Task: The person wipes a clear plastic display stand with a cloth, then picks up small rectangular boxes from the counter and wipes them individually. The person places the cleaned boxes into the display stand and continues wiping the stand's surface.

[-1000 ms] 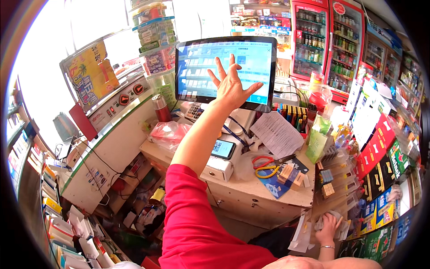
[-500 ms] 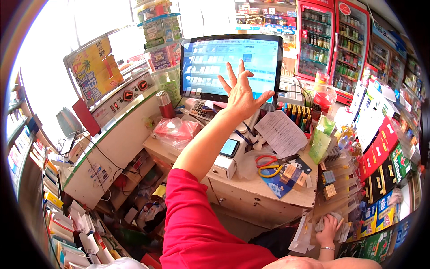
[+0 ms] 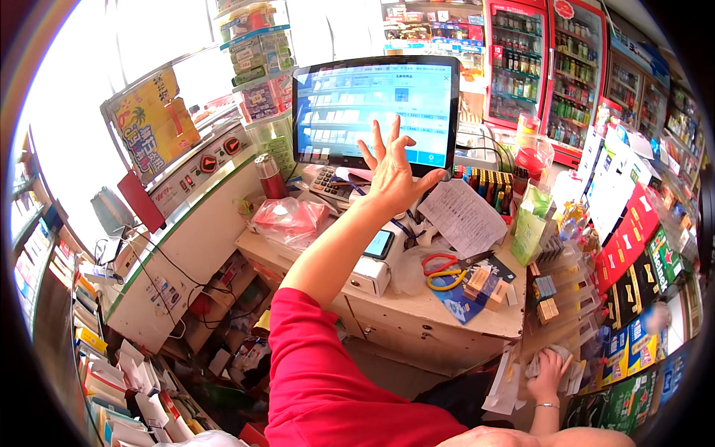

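My left hand point(image 3: 392, 171) is stretched out in front of the lower part of a touchscreen monitor point(image 3: 342, 104), fingers spread and nothing held. Whether a fingertip touches the glass I cannot tell. A bare forearm and red sleeve point(image 3: 305, 335) lead up to it. Down at the right, my right hand point(image 3: 548, 375), with a bracelet at the wrist, has its fingers curled over a crumpled whitish cloth point(image 3: 533, 365); part of that cloth is hidden under the hand. Beneath my left arm stand a calculator point(image 3: 328, 181) and a small white box with a phone point(image 3: 379, 244) on top.
On the desk point(image 3: 477, 331) lie scissors point(image 3: 447, 272) with red and yellow handles, a printed paper sheet point(image 3: 463, 217), small wooden blocks point(image 3: 488, 287) and a red plastic bag point(image 3: 287, 217). Clear trays point(image 3: 573, 298) line the right side. Red drinks fridges point(image 3: 514, 67) stand behind.
My left hand has moved down a little from the middle of the screen to its lower part, fingers still spread. The whole view has shifted slightly. My right hand stays at the cloth.
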`<state>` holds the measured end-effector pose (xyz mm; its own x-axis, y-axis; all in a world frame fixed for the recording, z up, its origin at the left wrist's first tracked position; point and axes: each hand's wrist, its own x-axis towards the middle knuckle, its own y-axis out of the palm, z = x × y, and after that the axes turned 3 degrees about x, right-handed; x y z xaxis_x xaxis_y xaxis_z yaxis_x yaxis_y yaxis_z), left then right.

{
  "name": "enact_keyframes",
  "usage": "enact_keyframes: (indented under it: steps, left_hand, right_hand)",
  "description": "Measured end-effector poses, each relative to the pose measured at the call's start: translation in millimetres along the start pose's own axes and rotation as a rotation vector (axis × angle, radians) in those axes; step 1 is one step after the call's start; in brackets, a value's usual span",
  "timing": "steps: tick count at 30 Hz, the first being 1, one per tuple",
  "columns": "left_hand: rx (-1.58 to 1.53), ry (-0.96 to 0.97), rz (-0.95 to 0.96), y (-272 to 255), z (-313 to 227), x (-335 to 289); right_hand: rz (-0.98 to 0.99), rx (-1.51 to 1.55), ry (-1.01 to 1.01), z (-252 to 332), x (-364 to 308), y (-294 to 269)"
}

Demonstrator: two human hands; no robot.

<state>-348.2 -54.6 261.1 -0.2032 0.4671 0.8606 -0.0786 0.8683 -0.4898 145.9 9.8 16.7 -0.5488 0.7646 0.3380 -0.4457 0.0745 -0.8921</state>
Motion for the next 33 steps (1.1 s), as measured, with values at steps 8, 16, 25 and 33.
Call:
enact_keyframes:
  steps: [8,16,25,33]
  left_hand:
    - [-0.024,0.127,0.016,10.8,-25.6,11.7]
    - [-0.006,0.112,0.017,25.3,-33.2,25.8]
    - [0.022,0.144,0.098,13.0,-33.6,-23.0]
    - [-0.042,0.094,0.138,19.0,-30.2,-49.5]
  right_hand:
    - [0.008,0.012,0.032,0.6,0.2,-1.1]
    - [0.011,0.015,0.034,1.3,1.9,-1.4]
    - [0.035,-0.001,0.049,5.9,2.4,-2.9]
    - [0.027,0.012,0.048,-0.5,1.7,1.7]
